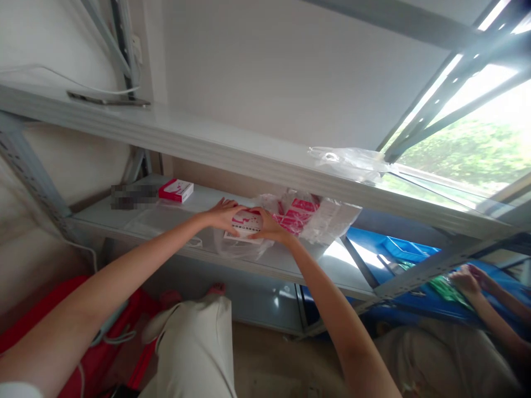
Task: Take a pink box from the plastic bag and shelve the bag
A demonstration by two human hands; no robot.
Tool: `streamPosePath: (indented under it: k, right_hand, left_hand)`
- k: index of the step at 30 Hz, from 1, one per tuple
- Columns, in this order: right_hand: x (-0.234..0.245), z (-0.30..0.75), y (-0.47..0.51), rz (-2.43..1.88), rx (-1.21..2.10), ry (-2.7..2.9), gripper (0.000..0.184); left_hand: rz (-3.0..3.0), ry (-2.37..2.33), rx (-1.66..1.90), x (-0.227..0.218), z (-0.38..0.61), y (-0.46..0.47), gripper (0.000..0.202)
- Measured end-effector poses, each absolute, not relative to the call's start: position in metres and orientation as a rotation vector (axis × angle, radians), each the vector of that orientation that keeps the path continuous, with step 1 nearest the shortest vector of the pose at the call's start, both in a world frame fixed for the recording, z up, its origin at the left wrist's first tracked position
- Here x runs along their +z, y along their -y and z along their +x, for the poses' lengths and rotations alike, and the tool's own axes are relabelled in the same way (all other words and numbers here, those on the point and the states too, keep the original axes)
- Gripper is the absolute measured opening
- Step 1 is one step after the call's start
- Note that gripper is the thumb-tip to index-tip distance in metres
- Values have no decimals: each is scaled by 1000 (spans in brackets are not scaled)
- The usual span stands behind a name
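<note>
A small white box with pink print (245, 222) is held between my two hands above the middle shelf. My left hand (224, 215) grips its left side, and my right hand (267, 225) wraps the right side. Under the box lies a clear plastic bag (232, 246) that droops toward the shelf's front edge. Right beside my right hand, another clear bag holds several pink-and-white packets (301, 213). Farther left on the same shelf sits a pink-and-white box (176, 190), apart from my hands.
The grey metal shelf (141, 218) has an upper board (232, 141) close above my hands. On that board rest a crumpled clear bag (348, 160) and a thin dark flat object (108, 101). At right, another person's hands (467, 279) work over a blue surface. A red container (50, 315) stands lower left.
</note>
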State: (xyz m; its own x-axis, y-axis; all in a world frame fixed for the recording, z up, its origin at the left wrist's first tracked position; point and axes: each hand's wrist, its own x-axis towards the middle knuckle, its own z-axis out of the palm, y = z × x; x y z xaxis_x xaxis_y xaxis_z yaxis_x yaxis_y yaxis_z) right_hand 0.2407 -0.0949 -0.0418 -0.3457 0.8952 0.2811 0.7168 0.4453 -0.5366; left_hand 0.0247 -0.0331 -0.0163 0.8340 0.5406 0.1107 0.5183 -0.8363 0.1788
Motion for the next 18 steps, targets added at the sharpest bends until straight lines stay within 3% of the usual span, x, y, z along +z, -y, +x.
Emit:
streamPosePath:
  k: [5,18]
  right_hand:
    - [-56,239,97,-1429,175,2220,89]
    - [-73,262,114,-1448,217,2397,86]
  left_hand:
    - [2944,-875,345,-31,30,37,92]
    - [2764,-955,476,-79,51,67,99]
